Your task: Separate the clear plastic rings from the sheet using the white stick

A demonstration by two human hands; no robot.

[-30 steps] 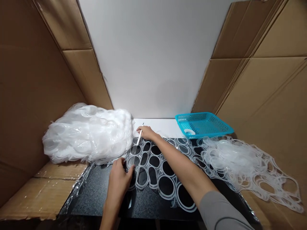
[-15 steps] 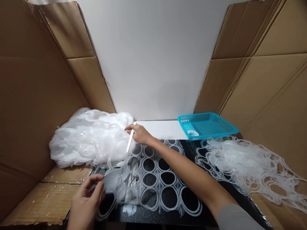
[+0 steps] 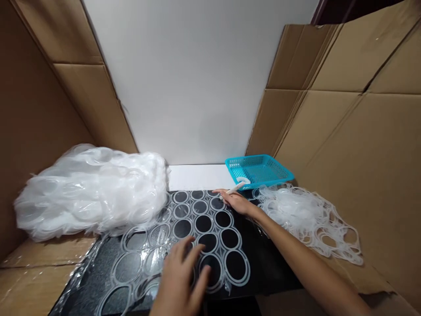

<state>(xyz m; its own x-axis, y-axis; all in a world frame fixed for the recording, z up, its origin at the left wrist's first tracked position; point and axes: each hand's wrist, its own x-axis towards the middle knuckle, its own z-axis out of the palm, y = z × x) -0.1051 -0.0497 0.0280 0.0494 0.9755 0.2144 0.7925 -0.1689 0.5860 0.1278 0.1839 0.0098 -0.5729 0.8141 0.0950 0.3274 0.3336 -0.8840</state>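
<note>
A clear plastic sheet (image 3: 184,228) with rows of oval cut-outs lies flat on a black surface (image 3: 263,263). My left hand (image 3: 182,276) rests on its near part with fingers spread and flat. My right hand (image 3: 235,201) sits at the sheet's far right corner, pinching a thin white stick-like tool (image 3: 235,189) that points toward the basket. Some ovals at the sheet's left still look filled with clear plastic.
A big heap of clear plastic pieces (image 3: 88,188) lies at the left. A tangle of emptied plastic webbing (image 3: 305,217) lies at the right. A turquoise basket (image 3: 258,170) holding a white round piece stands at the back right. Cardboard walls (image 3: 362,131) enclose both sides.
My right hand moved with the tool from the left heap across to the sheet's far right corner. My left hand let go of the sheet's left edge and now lies flat on it.
</note>
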